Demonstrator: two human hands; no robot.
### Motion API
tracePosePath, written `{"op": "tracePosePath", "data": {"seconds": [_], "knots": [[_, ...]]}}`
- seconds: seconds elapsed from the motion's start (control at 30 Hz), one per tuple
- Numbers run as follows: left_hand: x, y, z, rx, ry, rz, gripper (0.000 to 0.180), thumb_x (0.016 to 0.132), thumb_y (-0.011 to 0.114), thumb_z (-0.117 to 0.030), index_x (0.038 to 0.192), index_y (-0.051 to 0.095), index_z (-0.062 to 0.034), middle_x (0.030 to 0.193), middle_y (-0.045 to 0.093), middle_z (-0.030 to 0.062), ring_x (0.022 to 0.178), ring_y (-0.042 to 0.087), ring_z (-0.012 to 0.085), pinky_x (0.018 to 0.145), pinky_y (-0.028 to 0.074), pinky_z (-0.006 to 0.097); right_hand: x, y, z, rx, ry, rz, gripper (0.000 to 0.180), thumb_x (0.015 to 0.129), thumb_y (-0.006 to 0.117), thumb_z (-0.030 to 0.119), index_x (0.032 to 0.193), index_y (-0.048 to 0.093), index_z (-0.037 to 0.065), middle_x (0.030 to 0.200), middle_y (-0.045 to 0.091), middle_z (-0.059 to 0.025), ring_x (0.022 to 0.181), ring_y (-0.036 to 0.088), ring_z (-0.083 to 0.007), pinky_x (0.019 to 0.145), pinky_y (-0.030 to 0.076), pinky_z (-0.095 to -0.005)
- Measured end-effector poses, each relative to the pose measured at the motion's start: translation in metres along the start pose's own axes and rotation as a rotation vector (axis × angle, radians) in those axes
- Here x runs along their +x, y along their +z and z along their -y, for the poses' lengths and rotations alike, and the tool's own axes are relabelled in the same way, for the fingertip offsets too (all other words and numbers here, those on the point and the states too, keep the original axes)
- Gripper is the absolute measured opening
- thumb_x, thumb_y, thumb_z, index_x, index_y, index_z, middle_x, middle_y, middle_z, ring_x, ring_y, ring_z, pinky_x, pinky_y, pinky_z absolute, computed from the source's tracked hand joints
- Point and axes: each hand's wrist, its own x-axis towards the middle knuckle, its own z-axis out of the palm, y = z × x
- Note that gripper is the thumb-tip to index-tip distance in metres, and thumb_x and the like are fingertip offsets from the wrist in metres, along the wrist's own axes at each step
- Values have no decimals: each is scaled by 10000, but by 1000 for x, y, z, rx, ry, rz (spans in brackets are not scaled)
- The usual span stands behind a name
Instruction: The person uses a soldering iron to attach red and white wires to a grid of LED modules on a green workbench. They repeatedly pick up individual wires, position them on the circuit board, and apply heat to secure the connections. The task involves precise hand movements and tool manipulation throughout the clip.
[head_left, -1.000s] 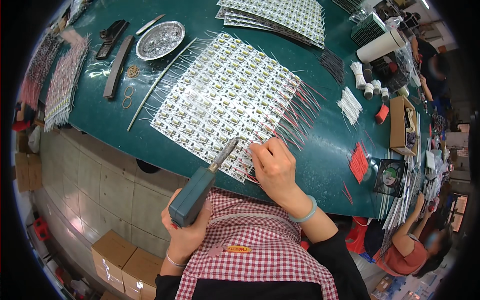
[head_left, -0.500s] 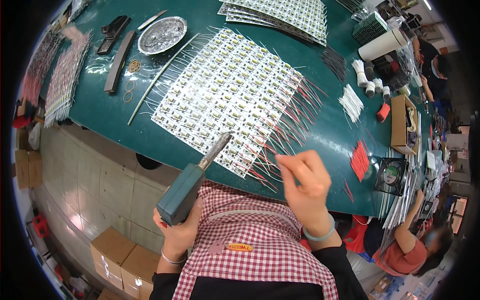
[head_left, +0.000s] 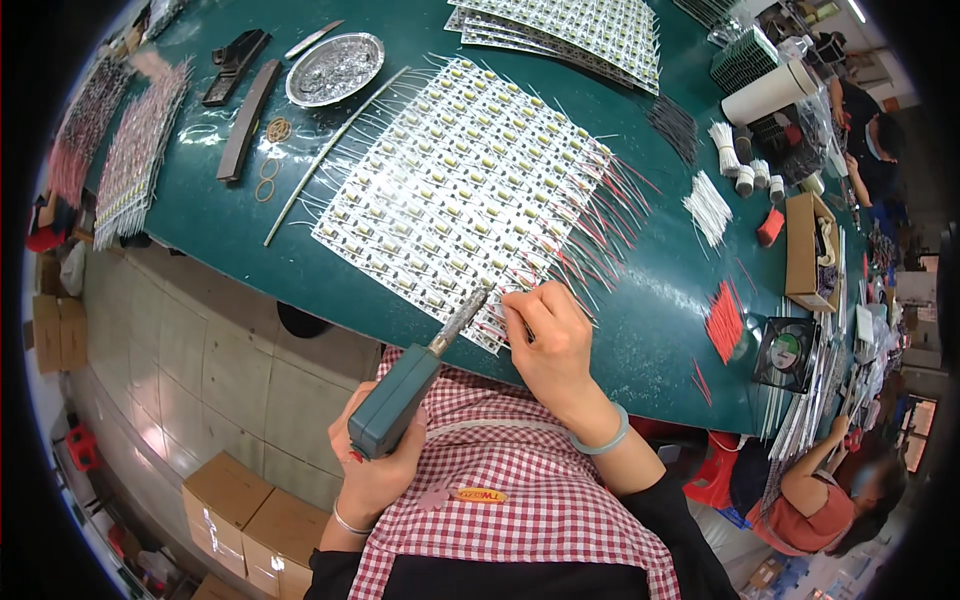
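Observation:
My left hand [head_left: 378, 478] is closed around the green body of a soldering gun [head_left: 398, 402]. Its metal tip reaches up and right onto the lower right part of a white circuit board panel [head_left: 440, 190], which carries rows of small yellow parts. Just right of the tip, my right hand [head_left: 556, 345] pinches a thin wire over the panel's lower right edge; the fingers mostly hide it. Red and white wires [head_left: 615, 215] stick out along the panel's right side, and pale ones fringe its left side.
Left of the panel lie a long pale rod [head_left: 330, 160], a metal dish [head_left: 335, 70], a dark bar [head_left: 249, 120] and rubber bands [head_left: 266, 181]. Bundles of white wires [head_left: 709, 208] and red wires [head_left: 724, 322] lie right, near a small fan [head_left: 785, 352]. Stacked panels [head_left: 570, 35] stand behind.
My right hand has moved left and up to the panel's lower edge, next to the soldering tip. My left hand has shifted the soldering gun right and slightly down.

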Motion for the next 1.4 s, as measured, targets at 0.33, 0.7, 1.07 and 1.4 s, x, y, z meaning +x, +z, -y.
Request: {"op": "tracePosePath", "data": {"seconds": [0.33,0.7,1.07,1.4], "knots": [[-2,6,4,-65,-31,-9,162,766,724,66,916,668,44,892,665,114,728,652,173,640,509,287,0,3,1,-21,-8,-1,137,778,738,-20,873,665,46,778,520,-78,700,571,-257,590,465,-383],[1,6,3,-68,-13,-16,139,769,720,59,898,672,45,845,639,92,695,610,143,614,482,275,1,5,3,-54,-9,-15,122,765,721,-26,827,639,40,765,505,-85,686,565,-267,579,458,-396],[0,4,-2,-79,-35,-35,183,762,729,69,939,681,68,895,666,107,752,635,148,646,499,273,6,3,8,-103,-10,2,117,771,709,-21,797,609,36,756,493,-98,674,566,-280,577,466,-403],[0,6,4,-58,-11,-3,181,770,730,65,943,677,67,918,677,130,754,658,177,658,514,284,8,4,7,-76,64,67,122,762,704,-11,788,590,22,790,549,-121,711,597,-302,602,493,-406]]}}
